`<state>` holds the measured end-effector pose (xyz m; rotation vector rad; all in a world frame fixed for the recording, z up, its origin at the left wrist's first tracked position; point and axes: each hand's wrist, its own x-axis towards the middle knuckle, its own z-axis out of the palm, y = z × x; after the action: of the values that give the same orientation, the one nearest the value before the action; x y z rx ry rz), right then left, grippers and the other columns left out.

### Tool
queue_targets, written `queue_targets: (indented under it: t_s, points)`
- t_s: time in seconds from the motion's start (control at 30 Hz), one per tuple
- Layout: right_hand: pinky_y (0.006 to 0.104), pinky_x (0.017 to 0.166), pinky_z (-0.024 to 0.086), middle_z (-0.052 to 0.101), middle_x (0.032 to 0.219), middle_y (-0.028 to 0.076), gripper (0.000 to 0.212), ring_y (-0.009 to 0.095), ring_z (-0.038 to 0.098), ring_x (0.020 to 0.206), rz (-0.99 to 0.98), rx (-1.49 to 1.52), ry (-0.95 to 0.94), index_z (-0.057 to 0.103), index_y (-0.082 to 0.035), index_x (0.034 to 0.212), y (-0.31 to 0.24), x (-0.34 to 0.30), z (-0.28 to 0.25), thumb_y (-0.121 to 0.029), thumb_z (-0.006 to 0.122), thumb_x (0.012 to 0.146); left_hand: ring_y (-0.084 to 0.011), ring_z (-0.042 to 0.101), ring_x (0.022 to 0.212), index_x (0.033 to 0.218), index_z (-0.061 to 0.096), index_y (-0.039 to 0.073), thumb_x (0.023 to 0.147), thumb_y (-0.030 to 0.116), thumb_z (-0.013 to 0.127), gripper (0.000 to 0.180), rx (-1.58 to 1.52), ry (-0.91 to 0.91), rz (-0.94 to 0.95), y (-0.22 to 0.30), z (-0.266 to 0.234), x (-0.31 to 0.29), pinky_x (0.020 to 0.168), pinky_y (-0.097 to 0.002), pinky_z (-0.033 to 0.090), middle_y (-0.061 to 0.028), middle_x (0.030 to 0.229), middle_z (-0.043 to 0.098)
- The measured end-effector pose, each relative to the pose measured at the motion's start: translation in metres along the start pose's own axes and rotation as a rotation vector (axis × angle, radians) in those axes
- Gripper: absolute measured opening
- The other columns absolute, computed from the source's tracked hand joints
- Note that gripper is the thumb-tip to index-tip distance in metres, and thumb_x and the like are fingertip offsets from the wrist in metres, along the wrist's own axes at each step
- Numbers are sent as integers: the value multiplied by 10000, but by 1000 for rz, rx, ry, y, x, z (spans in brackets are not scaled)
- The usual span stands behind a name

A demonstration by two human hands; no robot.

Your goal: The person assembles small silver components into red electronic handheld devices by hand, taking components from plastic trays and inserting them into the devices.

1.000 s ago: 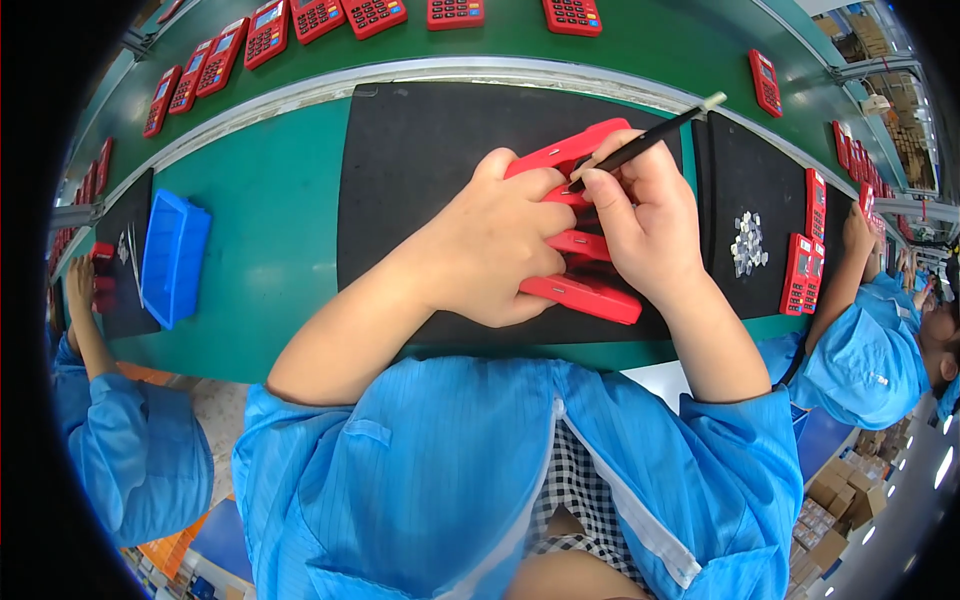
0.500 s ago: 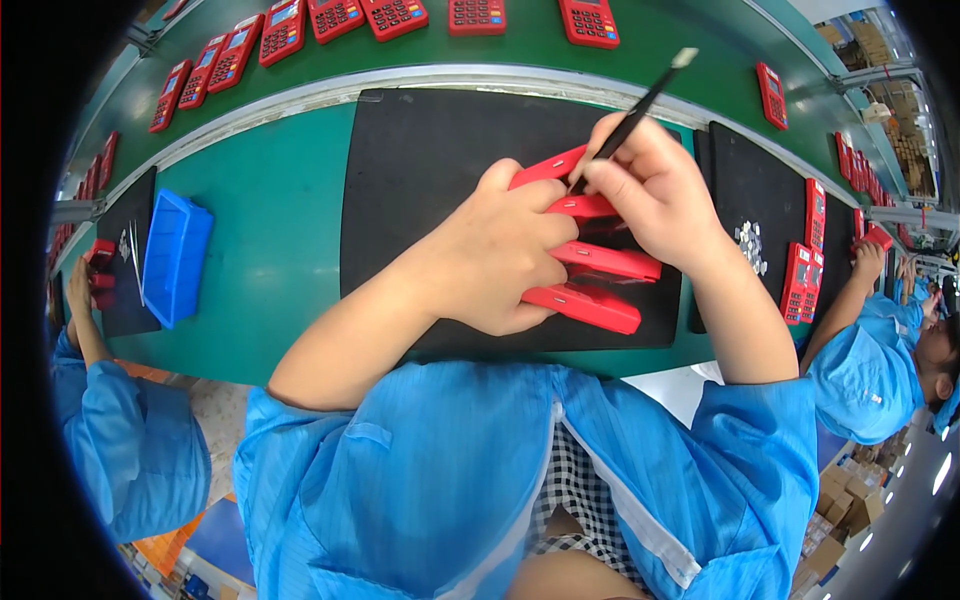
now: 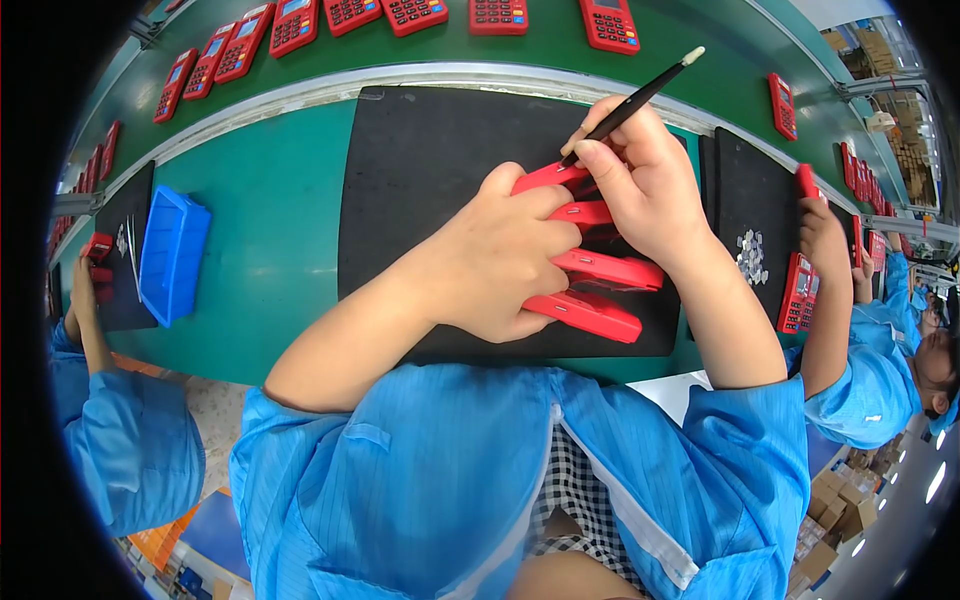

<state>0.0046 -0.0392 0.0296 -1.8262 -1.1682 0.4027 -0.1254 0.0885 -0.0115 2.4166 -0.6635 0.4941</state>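
My left hand (image 3: 505, 260), back up, grips several red card terminals (image 3: 590, 316) fanned out edge-on between its fingers. Each shows a small slot in its near edge. My right hand (image 3: 655, 190) pinches a slim black pen-like tool (image 3: 637, 102) with a pale upper end. Its lower point meets the edge of the farthest terminal (image 3: 548, 177), close to the slot. The terminals' faces are mostly hidden by my fingers and by one another. Both hands are above a black mat (image 3: 420, 150).
Red terminals (image 3: 294, 28) stand on a green conveyor (image 3: 680, 60) beyond a pale rail. A blue bin (image 3: 172, 255) sits on the left. At right, a co-worker's hand (image 3: 822, 235) is by small silvery pieces (image 3: 750, 257) on another mat. Another person works at far left.
The black tool and my right hand have moved up and left to the farthest terminal. Terminals on the conveyor have shifted right. The co-worker at right has lifted a terminal.
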Motion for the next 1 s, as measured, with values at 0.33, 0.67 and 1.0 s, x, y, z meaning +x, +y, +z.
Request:
queue_targets:
  t_s: [0.33, 0.67, 1.0]
  points:
    - [328, 672, 499, 590, 819, 108, 149, 260, 626, 741, -152, -99, -145, 537, -47, 986, 4, 13, -10, -30, 575, 843, -217, 492, 935, 584, 661, 158, 542, 281, 726, 145, 21, -4, 32, -2, -4, 1, 714, -412, 355, 10, 776, 546]
    - [227, 640, 500, 614, 832, 81, 156, 95, 627, 761, 79, 190, 317, 521, 32, 979, -41, -96, 28, 60, 582, 839, -199, 496, 879, 574, 663, 158, 550, 275, 726, 136, 54, 16, -8, 2, -5, 3, 696, -410, 355, 14, 747, 520]
    - [302, 602, 483, 592, 794, 105, 152, 235, 612, 682, 21, -106, 294, 560, -17, 913, -39, -98, 40, 46, 625, 791, -275, 513, 1005, 690, 690, 133, 512, 209, 731, 197, 25, -78, -60, 2, -3, 1, 741, -445, 340, -6, 907, 577]
